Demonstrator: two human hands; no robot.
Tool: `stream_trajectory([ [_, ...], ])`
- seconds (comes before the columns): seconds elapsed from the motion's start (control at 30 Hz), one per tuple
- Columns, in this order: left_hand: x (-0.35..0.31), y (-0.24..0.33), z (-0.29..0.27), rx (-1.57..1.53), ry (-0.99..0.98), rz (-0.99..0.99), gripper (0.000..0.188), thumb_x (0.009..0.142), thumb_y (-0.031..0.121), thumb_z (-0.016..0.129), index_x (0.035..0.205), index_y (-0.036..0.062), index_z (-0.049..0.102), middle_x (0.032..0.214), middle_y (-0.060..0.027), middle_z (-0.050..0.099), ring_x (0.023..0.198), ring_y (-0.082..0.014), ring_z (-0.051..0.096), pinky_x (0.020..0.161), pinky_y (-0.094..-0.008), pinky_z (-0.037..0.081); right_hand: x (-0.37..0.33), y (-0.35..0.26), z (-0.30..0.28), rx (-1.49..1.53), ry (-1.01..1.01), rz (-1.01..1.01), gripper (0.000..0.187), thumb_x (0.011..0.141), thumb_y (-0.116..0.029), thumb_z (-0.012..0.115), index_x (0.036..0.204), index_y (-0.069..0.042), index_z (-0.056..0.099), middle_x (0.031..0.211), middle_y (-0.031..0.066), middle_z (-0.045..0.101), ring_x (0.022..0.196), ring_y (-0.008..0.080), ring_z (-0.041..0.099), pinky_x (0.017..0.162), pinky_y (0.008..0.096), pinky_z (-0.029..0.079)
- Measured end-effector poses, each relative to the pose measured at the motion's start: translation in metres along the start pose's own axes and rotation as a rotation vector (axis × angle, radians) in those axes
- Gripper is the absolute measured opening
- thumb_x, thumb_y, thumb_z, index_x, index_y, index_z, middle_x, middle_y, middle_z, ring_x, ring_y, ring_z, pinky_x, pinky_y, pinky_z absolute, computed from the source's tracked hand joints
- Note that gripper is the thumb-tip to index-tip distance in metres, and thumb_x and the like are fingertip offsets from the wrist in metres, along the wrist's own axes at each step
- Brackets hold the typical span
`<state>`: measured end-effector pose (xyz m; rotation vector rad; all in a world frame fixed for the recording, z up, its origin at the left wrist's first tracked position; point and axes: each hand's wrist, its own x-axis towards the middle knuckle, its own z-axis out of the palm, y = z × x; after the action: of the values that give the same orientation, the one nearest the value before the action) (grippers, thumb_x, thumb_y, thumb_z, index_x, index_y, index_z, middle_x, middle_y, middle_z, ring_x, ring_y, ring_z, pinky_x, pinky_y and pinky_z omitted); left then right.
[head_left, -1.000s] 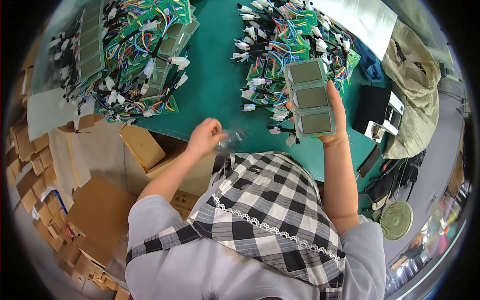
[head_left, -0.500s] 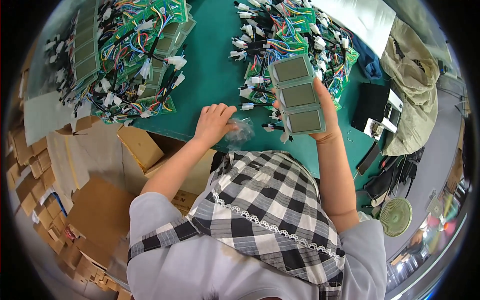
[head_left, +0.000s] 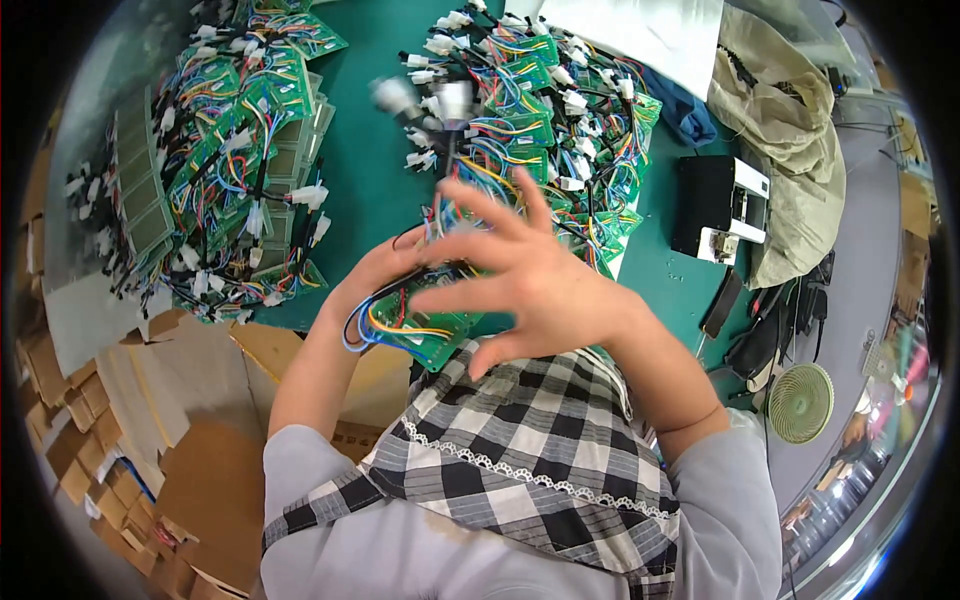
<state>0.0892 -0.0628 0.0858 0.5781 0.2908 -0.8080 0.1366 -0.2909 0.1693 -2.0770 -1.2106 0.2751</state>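
Observation:
A green circuit board (head_left: 432,348) with coloured wires is in front of me, just above the apron. My left hand (head_left: 375,275) grips it and its wires from the left side; part of that grip is hidden behind my other hand. Over the board, my right hand (head_left: 545,290) is spread with fingers apart, slightly blurred, and holds nothing I can see. A white plug connector (head_left: 455,100), smeared by motion, extends beyond my hands on a black cable.
Many wired boards are heaped at the left (head_left: 240,150) and beyond my hands (head_left: 590,150) on the green table (head_left: 360,90). Right of them stand a black-and-white device (head_left: 705,205) and a beige cloth sack (head_left: 785,150). A green fan (head_left: 800,402) is lower right; cardboard boxes (head_left: 215,480) lie left.
The board in my right hand has been turned from its screen side to its wired side and moved left into my left hand. My right hand has opened. The clear plastic no longer shows.

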Motion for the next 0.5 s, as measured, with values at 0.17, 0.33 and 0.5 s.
stream_trajectory([
  [0.17, 0.017, 0.002, -0.005, 0.595, 0.094, 0.133, 0.041, 0.100, 0.021, 0.059, 0.134, -0.0013, 0.050, 0.127, -0.0075, 0.060, 0.111, -0.0127, 0.058, 0.098, -0.0293, 0.047, -0.022, 0.050, 0.036, 0.748, 0.405, 0.659, 0.051, 0.089, -0.028, 0.070, 0.131, -0.001, 0.058, 0.125, 0.0202, 0.061, 0.112, 0.0309, 0.060, 0.095, 0.0380, 0.047],
  [0.33, 0.022, -0.010, 0.006, 0.769, 0.221, 0.176, 0.038, 0.103, 0.032, 0.054, 0.122, -0.0012, 0.056, 0.099, 0.0000, 0.062, 0.088, -0.0068, 0.053, 0.079, -0.0256, 0.046, -0.004, 0.042, 0.018, 0.550, 0.228, 0.696, 0.044, 0.088, -0.020, 0.073, 0.125, 0.001, 0.062, 0.103, 0.0136, 0.071, 0.089, 0.0189, 0.066, 0.082, 0.0319, 0.051],
  [0.5, 0.013, -0.033, -0.010, 1.014, 0.220, 0.142, 0.041, 0.104, 0.039, 0.051, 0.116, 0.0011, 0.060, 0.092, -0.0019, 0.064, 0.083, -0.0087, 0.053, 0.075, -0.0273, 0.046, -0.007, 0.054, 0.042, 0.409, 0.380, 0.779, 0.028, 0.085, -0.015, 0.072, 0.112, -0.004, 0.070, 0.097, 0.0169, 0.071, 0.080, 0.0287, 0.068, 0.073, 0.0367, 0.052],
])
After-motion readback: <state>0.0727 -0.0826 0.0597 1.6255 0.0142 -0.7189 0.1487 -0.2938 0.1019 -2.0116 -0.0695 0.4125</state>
